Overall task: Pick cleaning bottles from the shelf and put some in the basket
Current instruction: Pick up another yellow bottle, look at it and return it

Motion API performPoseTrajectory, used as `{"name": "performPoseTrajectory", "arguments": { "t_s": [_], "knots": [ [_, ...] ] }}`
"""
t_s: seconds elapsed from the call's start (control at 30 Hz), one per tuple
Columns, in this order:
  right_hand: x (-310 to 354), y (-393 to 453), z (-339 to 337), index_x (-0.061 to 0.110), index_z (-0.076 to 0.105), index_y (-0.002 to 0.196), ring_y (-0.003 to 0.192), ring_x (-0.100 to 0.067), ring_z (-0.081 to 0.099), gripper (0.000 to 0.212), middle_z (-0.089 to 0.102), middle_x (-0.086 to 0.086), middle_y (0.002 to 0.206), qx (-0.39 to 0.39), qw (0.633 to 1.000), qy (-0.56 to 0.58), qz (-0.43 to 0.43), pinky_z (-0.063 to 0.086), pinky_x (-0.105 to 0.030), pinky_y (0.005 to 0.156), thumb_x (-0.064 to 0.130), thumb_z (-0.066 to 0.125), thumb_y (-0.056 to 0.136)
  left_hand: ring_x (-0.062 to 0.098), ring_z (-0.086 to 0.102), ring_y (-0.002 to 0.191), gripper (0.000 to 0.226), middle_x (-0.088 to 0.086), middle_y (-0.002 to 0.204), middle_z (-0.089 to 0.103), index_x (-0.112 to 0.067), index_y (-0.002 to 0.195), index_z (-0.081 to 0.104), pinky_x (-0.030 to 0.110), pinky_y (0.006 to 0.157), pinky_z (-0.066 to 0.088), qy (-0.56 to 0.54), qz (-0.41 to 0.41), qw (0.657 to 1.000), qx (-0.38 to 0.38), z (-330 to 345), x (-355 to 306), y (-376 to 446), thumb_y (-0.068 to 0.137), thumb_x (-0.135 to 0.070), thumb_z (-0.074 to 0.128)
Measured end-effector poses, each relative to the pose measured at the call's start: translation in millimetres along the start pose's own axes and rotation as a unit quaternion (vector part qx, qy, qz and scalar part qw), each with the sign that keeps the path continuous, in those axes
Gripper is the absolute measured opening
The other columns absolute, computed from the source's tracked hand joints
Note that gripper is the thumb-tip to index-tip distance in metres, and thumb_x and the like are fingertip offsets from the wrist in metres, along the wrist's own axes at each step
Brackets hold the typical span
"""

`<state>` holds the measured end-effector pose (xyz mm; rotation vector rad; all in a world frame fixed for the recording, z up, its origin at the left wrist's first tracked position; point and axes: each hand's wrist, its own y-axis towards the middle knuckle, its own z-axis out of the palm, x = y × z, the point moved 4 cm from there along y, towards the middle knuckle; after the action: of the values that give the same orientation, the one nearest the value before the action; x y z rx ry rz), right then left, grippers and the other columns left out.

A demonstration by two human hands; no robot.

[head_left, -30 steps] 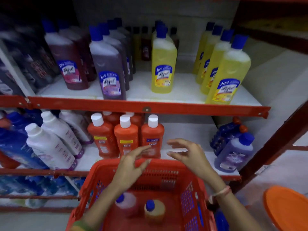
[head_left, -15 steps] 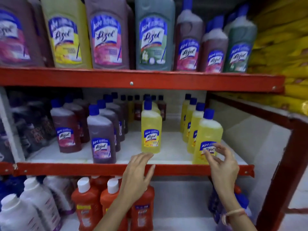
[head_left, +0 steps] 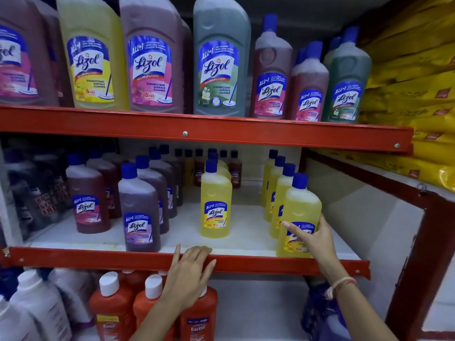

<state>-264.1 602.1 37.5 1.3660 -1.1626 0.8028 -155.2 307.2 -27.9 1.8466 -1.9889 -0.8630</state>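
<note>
Since the earlier frame, the right hand has closed around the front yellow Lizol bottle, which stands at the right front edge of the middle shelf. Left hand lies open, flat on the shelf's red front rail.

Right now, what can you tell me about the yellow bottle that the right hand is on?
The front yellow bottle is clear plastic filled with yellow liquid, with a blue cap and a blue-and-yellow Lizol label. It stands upright at the front right of the white middle shelf, first in a row of four. The right hand wraps its lower part, covering some of the label.
</note>
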Motion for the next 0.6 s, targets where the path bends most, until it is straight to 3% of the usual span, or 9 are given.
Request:
{"name": "performPoseTrajectory", "arguments": {
  "t_s": [0.13, 0.27, 0.4, 0.53, 0.6],
  "knots": [
    [9, -6, 8, 0.031, 0.046, 0.126, 0.087, -0.027, 0.073, 0.083, 0.069, -0.008, 0.109, -0.015, 0.999, 0.016, -0.032, 0.062, -0.053, 0.062, 0.041, 0.090, 0.056, 0.012, 0.050, 0.124, 0.060, -0.005, 0.130, 0.059, -0.024, 0.132, 0.050, 0.045, 0.111, 0.011, 0.017, 0.016, 0.999, 0.025, 7, 3, -5, 0.097, -0.055, 0.013],
    [46, -21, 19, 0.023, 0.045, 0.120, 0.061, -0.024, 0.074, 0.079, 0.071, -0.012, 0.096, -0.037, 0.996, 0.007, -0.085, 0.062, -0.049, 0.055, 0.043, 0.087, 0.056, 0.013, 0.045, 0.128, 0.054, -0.004, 0.137, 0.054, -0.024, 0.138, 0.042, 0.047, 0.113, 0.008, 0.024, 0.019, 0.999, 0.024, 10, 4, -7, 0.096, -0.052, 0.024],
    [90, -45, 25, 0.024, 0.045, 0.111, 0.079, -0.027, 0.069, 0.075, 0.067, -0.005, 0.095, -0.073, 0.977, -0.062, -0.192, 0.060, -0.044, 0.063, 0.055, 0.085, 0.056, 0.014, 0.047, 0.127, 0.053, -0.003, 0.133, 0.056, -0.023, 0.136, 0.045, 0.048, 0.113, 0.008, 0.017, 0.013, 1.000, 0.011, 9, 0, -10, 0.095, -0.052, 0.028],
    [126, -79, 31, 0.022, 0.044, 0.113, 0.089, -0.023, 0.058, 0.068, 0.061, -0.004, 0.102, -0.116, 0.938, -0.119, -0.303, 0.048, -0.032, 0.066, 0.042, 0.086, 0.062, 0.013, 0.048, 0.125, 0.053, -0.004, 0.130, 0.058, -0.023, 0.136, 0.044, 0.045, 0.114, 0.005, 0.010, 0.015, 1.000, 0.010, 8, 0, -12, 0.094, -0.052, 0.031],
    [136, -93, 34, 0.020, 0.044, 0.115, 0.089, -0.024, 0.055, 0.068, 0.061, -0.007, 0.105, -0.153, 0.906, -0.174, -0.355, 0.046, -0.035, 0.069, 0.037, 0.086, 0.064, 0.014, 0.048, 0.125, 0.054, -0.004, 0.129, 0.058, -0.023, 0.136, 0.044, 0.045, 0.114, 0.005, 0.012, 0.016, 1.000, 0.013, 8, 0, -12, 0.093, -0.053, 0.031]
  ]
}}
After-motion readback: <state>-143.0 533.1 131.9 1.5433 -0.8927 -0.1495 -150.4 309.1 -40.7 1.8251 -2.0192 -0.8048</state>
